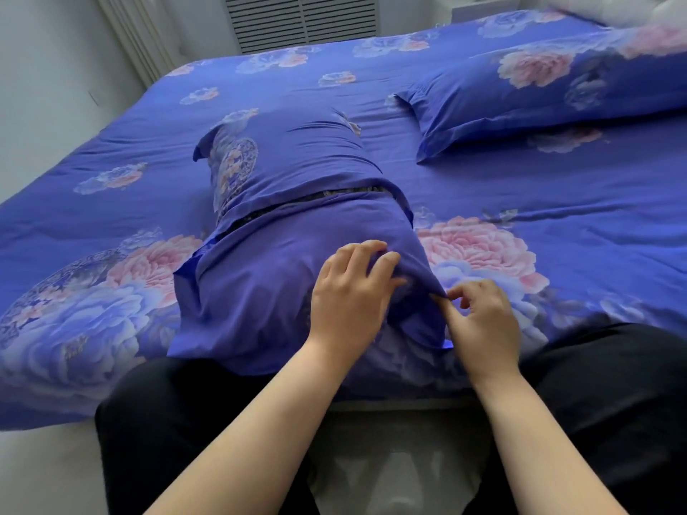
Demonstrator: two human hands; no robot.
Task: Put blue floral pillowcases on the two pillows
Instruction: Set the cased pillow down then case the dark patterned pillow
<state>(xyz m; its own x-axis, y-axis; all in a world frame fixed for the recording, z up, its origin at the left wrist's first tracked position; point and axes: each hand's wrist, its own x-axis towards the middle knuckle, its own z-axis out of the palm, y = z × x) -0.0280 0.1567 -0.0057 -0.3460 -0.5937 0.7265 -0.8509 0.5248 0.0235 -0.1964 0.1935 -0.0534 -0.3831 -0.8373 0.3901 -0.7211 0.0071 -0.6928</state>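
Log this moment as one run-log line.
stage: casing second pillow | left hand: grips pillowcase | right hand: pinches pillowcase corner | other pillow: cased, on bed

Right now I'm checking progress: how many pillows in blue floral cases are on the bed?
2. One pillow lies near the bed's front edge, under the left hand and right hand; the other pillow lies finished at the far right. None seems hidden.
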